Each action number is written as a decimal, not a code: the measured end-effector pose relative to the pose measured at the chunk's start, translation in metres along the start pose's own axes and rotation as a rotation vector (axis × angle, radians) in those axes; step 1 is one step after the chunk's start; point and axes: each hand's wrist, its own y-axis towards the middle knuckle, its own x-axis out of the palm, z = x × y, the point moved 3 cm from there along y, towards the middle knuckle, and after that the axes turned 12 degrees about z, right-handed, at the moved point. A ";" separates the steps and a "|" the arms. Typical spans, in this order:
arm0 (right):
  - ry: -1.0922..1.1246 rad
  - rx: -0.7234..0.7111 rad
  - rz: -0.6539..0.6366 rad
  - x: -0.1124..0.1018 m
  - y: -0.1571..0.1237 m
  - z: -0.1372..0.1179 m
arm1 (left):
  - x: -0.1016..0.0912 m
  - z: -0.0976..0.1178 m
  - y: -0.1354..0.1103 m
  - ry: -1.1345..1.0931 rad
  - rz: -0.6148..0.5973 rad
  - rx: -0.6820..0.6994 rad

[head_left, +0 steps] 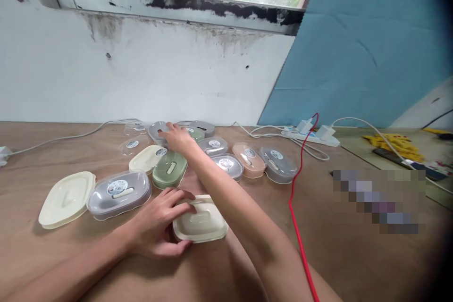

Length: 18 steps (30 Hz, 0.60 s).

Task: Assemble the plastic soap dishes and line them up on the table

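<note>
My left hand [164, 224] grips the left end of a cream oval plastic piece [203, 222] with a recessed middle, thumb on the near rim and fingers over the far one. Reaching across the left arm's side, my right hand [179, 137] is at the back group, its fingers closed on a grey oval lid [155, 127] with a dark slot. Part of that grip is hidden. Just before it lie a green lidded box [170, 170] and a cream piece [141, 159]. A grey lidded box [123, 198] with a round label sits left of my left hand.
Another cream piece [65, 203] lies far left. Grey boxes [279, 165] and a pink one [248, 160] stand right of my forearm. Clear covers [132, 146] lie at the back. A red cable [293, 198] runs from a power strip [314, 136] across the table.
</note>
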 end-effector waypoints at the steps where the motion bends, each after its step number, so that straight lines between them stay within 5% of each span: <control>1: -0.001 -0.004 -0.011 0.002 0.004 0.000 | 0.000 0.000 0.000 -0.003 0.003 0.000; 18: 0.086 0.255 -0.083 0.026 0.045 -0.030 | 0.005 -0.003 -0.001 -0.004 -0.001 0.030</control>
